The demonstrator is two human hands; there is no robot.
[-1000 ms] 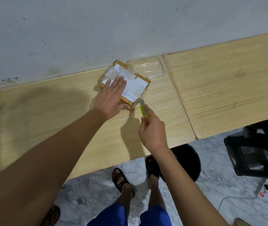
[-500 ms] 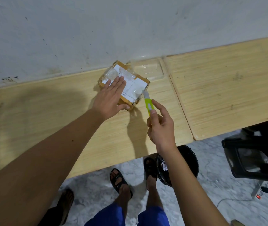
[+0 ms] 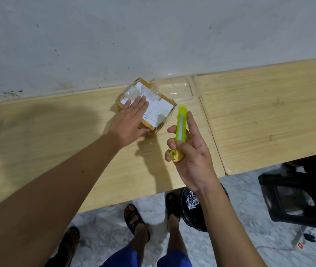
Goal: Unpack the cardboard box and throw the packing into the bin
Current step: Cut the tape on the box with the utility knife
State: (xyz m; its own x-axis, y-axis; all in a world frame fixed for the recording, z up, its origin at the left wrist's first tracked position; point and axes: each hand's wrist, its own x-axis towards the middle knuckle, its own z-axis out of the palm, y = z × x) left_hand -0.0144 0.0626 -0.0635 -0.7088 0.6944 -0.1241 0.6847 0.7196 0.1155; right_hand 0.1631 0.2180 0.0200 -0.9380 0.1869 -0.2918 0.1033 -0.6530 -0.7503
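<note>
A small cardboard box (image 3: pixel 161 110), wrapped in clear tape with a white label on top, lies on the wooden table (image 3: pixel 57 143) near the wall. My left hand (image 3: pixel 130 120) rests flat on its top, fingers straight, thumb against the near side. To the right of the box and lifted off the table, my right hand (image 3: pixel 189 157) holds a lime-green utility knife (image 3: pixel 180 130), its tip pointing away from me. A black bin (image 3: pixel 197 212) with white scraps inside stands on the floor under the table's front edge, partly hidden by my right forearm.
A clear plastic tray (image 3: pixel 174 88) lies by the wall just right of the box. A second wooden table (image 3: pixel 268 116) adjoins on the right. A black stool (image 3: pixel 297 199) stands on the floor at the right. My sandalled feet (image 3: pixel 134 218) are on marble floor.
My right hand has drawn the knife away from the box's near right edge, up and to the right. The left hand stays pressed on the box top.
</note>
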